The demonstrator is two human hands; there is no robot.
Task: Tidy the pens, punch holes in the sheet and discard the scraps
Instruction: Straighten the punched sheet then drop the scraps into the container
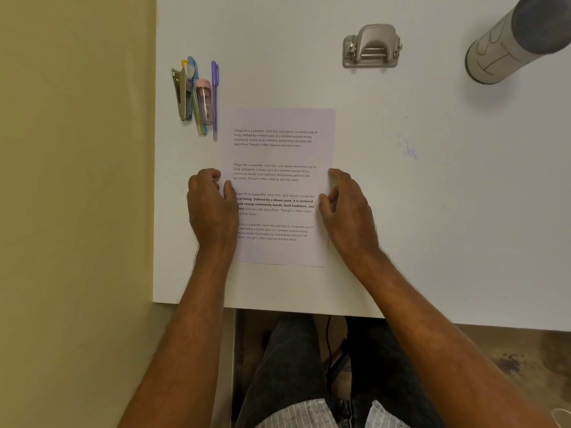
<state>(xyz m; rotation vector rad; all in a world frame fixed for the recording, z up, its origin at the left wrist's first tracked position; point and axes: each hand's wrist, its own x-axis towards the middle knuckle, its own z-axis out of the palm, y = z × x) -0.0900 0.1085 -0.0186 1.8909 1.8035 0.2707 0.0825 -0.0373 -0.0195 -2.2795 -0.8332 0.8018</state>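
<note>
A: Where is the sheet (282, 183) relative to the hands?

B: Flat on the white table (432, 211), directly in front of the person, long axis running away from the body. The left hand (211, 208) sits on its left edge and the right hand (347, 208) at its right edge, both about mid-length, fingers curled at the margins.

A: Grasping or just resting?

B: Each thumb lies on the paper with the fingers bent at the edge; it looks like a pinch on both sides, though fingertips under the paper are hidden.

A: And the hole punch (371, 47)?

B: Beyond the sheet's far end and off to the right, well apart from it. The right hand is nearer.

A: Pens (200, 94)?

B: Grouped near the sheet's far left corner beside a stapler (180, 94). Scraps: faint specks right of the sheet, too small to confirm.
</note>
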